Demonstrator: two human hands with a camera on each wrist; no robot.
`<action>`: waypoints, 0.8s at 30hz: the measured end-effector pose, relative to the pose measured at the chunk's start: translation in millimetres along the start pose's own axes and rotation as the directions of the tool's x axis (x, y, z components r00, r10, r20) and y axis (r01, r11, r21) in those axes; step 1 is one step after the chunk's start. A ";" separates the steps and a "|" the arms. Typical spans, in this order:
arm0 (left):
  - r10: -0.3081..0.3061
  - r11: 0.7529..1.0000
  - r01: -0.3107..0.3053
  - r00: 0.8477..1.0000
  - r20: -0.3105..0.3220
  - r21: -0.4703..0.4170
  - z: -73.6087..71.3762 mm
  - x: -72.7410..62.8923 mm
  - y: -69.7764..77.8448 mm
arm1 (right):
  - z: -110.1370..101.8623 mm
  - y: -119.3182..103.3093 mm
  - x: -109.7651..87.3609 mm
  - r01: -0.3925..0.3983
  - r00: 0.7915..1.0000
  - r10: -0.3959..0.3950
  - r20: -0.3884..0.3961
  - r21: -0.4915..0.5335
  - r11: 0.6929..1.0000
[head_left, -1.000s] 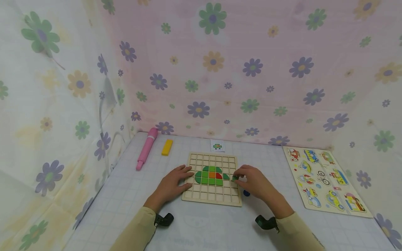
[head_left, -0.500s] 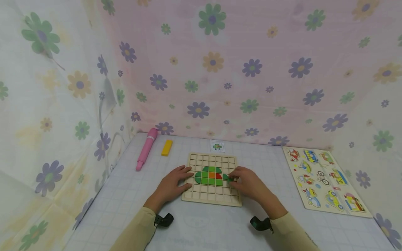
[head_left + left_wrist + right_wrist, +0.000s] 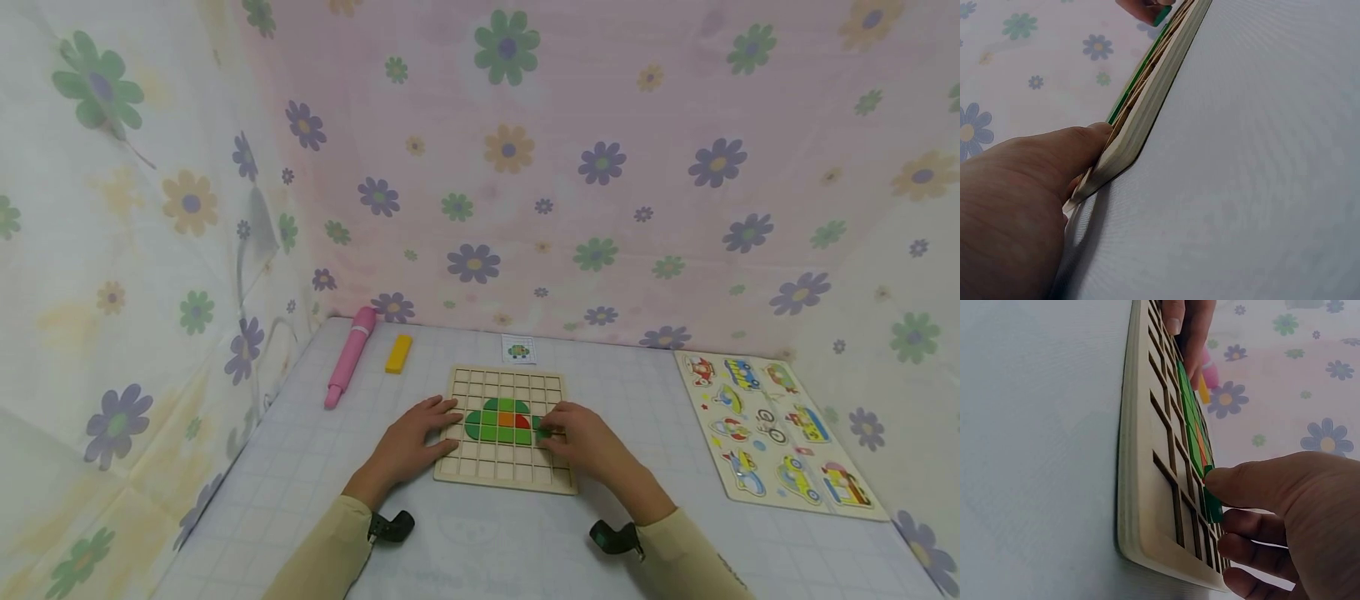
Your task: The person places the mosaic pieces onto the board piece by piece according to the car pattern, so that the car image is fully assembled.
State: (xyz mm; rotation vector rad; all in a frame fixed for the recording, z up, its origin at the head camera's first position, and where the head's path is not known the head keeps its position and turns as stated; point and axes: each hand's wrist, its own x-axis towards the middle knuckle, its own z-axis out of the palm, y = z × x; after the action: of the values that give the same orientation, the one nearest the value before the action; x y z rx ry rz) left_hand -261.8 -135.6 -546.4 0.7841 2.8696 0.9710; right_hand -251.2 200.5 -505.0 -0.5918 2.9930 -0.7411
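A wooden grid board (image 3: 468,469) lies flat in front of me. Green, orange and red tiles (image 3: 507,433) form a rounded shape in its middle cells. My left hand (image 3: 408,437) rests on the board's left edge, fingers spread, with its thumb (image 3: 1094,134) on the top face in the left wrist view. Over the right part of the grid, my right hand (image 3: 592,442) pinches a dark green tile (image 3: 1212,503) between thumb and forefinger. That tile is at the right end of the coloured shape, low over the cells, and partly covered by the fingers.
Behind the board lies a small picture card (image 3: 519,350). A yellow block (image 3: 399,354) and a pink pen-shaped thing (image 3: 350,358) are at the back left. On the right lies a picture puzzle board (image 3: 776,433). Flowered cloth (image 3: 540,167) hangs around the table.
My right hand has moved left, bringing the dark green tile from the board's right edge to the coloured shape. A blue round piece, visible earlier, is now hidden. My left hand stays put.
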 end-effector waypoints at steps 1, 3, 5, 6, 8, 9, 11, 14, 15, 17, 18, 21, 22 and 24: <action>-0.001 1.000 0.001 1.000 0.001 0.003 0.2 0.1 -0.3 | 0.5 -0.3 -0.2 -0.001 1.000 0.001 0.000 0.003 1.000; 0.001 1.000 -0.001 1.000 0.000 0.006 0.6 0.1 -0.9 | 1.4 -0.5 -0.5 -0.005 1.000 0.005 -0.001 0.004 1.000; 0.004 1.000 -0.004 1.000 -0.001 0.006 0.7 0.3 -1.1 | 1.4 -1.0 -0.9 -0.004 1.000 0.004 -0.002 0.004 1.000; 0.006 1.000 -0.006 1.000 -0.002 0.007 0.6 0.2 -1.1 | 1.5 -1.1 -1.1 -0.005 1.000 0.005 -0.003 0.004 1.000; 0.009 1.000 -0.009 1.000 -0.003 0.005 0.3 0.1 -0.8 | 1.5 -1.3 -1.3 -0.003 1.000 0.003 -0.007 0.003 1.000; 0.011 1.000 -0.011 1.000 -0.004 0.003 0.1 0.1 -0.6 | 1.7 -1.1 -1.2 -0.002 1.000 0.002 -0.008 0.001 1.000; 0.009 1.000 -0.009 1.000 -0.004 0.004 -0.2 -0.5 -0.4 | 2.7 -0.4 -0.6 0.001 1.000 -0.001 -0.008 -0.002 1.000; 0.004 1.000 -0.004 1.000 -0.002 0.000 -0.2 -1.2 -0.3 | 4.2 0.3 0.2 0.002 1.000 -0.002 -0.009 -0.010 1.000; 0.004 1.000 -0.004 1.000 -0.002 -0.002 -0.2 -1.3 -0.4 | 4.6 0.6 0.3 0.003 1.000 -0.003 -0.010 -0.012 1.000; 0.007 1.000 -0.007 1.000 -0.001 -0.003 0.2 -1.3 -0.9 | 5.1 0.7 0.3 0.002 1.000 -0.002 -0.012 -0.015 1.000; 0.010 1.000 -0.010 1.000 -0.001 0.000 0.6 -1.0 -1.4 | 5.2 0.7 0.3 0.001 1.000 -0.002 -0.014 -0.017 1.000; 0.014 1.000 -0.014 1.000 -0.003 0.007 1.2 -0.4 -2.8 | 5.4 0.6 0.5 -0.005 1.000 0.004 -0.015 -0.024 1.000; 0.014 1.000 -0.014 1.000 -0.003 0.010 1.4 -0.3 -3.2 | 5.4 0.3 0.7 -0.008 1.000 0.007 -0.014 -0.026 1.000; 0.011 1.000 -0.011 1.000 -0.004 0.009 1.4 -0.2 -3.5 | 5.5 -0.2 1.3 -0.012 1.000 0.011 -0.012 -0.029 1.000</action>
State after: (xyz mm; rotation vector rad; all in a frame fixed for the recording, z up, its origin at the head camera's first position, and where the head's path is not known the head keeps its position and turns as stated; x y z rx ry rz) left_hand -263.0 -137.2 -549.5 0.8006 2.8780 0.9621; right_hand -251.8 197.4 -509.8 -0.5728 3.0202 -0.7048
